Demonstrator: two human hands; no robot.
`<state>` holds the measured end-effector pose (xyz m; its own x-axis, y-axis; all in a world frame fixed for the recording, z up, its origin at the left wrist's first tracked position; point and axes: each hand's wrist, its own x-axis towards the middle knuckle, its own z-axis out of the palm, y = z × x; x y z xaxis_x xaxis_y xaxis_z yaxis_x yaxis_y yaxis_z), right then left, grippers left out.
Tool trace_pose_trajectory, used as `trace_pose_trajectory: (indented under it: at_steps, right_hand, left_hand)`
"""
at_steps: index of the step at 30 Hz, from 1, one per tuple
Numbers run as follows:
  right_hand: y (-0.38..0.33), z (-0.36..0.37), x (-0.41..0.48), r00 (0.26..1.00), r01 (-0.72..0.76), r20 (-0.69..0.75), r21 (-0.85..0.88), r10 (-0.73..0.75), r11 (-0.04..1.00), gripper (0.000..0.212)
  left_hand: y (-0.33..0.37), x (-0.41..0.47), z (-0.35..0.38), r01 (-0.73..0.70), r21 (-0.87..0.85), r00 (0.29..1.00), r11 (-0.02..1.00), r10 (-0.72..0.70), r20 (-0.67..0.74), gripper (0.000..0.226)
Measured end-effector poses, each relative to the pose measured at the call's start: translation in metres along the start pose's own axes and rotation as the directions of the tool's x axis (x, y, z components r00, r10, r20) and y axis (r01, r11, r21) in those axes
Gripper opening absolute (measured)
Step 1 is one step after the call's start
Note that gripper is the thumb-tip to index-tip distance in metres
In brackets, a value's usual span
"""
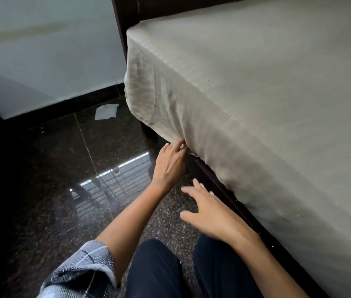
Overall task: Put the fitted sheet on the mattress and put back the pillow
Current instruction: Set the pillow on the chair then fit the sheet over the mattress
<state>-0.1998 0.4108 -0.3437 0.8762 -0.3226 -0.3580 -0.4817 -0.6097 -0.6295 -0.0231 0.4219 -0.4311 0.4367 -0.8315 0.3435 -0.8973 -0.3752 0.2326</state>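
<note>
At mattress's lower edge my left hand pinches fitted sheet hem, right hand spread, empty; slipped pinch may untuck corner.

The fitted sheet is pale greyish beige with faint woven stripes. It lies stretched smooth over the top of the mattress and hangs down its near side. At the corner by the dark headboard post it gathers into loose vertical folds, where the left hand pinches its lower hem.
</note>
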Motion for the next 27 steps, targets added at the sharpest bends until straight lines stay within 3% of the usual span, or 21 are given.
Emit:
trace_pose_trajectory:
  at_steps: [5, 7, 11, 14, 18, 21, 23, 25, 27]
  right_hand:
    - [-0.01, -0.006, 0.059, 0.967, -0.039, -0.255, -0.102, 0.012, 0.994, 0.05]
    - [-0.003, -0.005, 0.082, 0.943, -0.076, -0.331, -0.127, 0.03, 0.989, 0.05]
    - [0.003, 0.002, 0.103, 0.936, -0.11, -0.348, -0.154, 0.05, 0.982, 0.055]
    - [0.003, 0.005, 0.11, 0.91, -0.103, -0.415, -0.173, 0.023, 0.98, 0.052]
    - [0.001, 0.013, 0.119, 0.892, -0.138, -0.451, -0.234, 0.018, 0.962, 0.05]
    - [-0.005, 0.022, 0.128, 0.887, -0.19, -0.46, -0.288, 0.039, 0.938, 0.057]
    - [-0.006, 0.025, 0.134, 0.883, -0.225, -0.468, -0.344, 0.041, 0.912, 0.061]
    - [-0.009, 0.024, 0.141, 0.908, -0.264, -0.41, -0.415, 0.08, 0.871, 0.067]
    - [-0.014, 0.026, 0.149, 0.917, -0.319, -0.377, -0.49, 0.133, 0.811, 0.06]
  left_hand:
    - [0.002, -0.001, -0.003, 0.049, -0.123, 0.997, 0.991, -0.041, 0.071, 0.05]
    - [-0.003, -0.001, -0.002, 0.003, -0.022, 0.986, 1.0, 0.0, 0.165, 0.054]
    - [-0.017, 0.016, 0.002, 0.03, 0.145, 0.916, 0.989, -0.085, 0.393, 0.053]
    - [-0.023, 0.023, 0.005, 0.022, 0.231, 0.893, 0.973, -0.123, 0.434, 0.062]
    - [-0.023, 0.028, 0.003, -0.018, 0.304, 0.925, 0.952, -0.1, 0.367, 0.056]
    - [-0.031, 0.038, -0.006, -0.059, 0.193, 0.939, 0.979, -0.012, 0.344, 0.052]
    - [-0.043, 0.037, -0.011, -0.168, 0.144, 0.933, 0.975, 0.11, 0.343, 0.049]
    - [-0.054, 0.027, -0.017, -0.227, 0.094, 0.948, 0.969, 0.197, 0.25, 0.047]
    - [-0.063, 0.013, -0.021, -0.141, 0.053, 0.987, 0.989, 0.136, 0.088, 0.052]
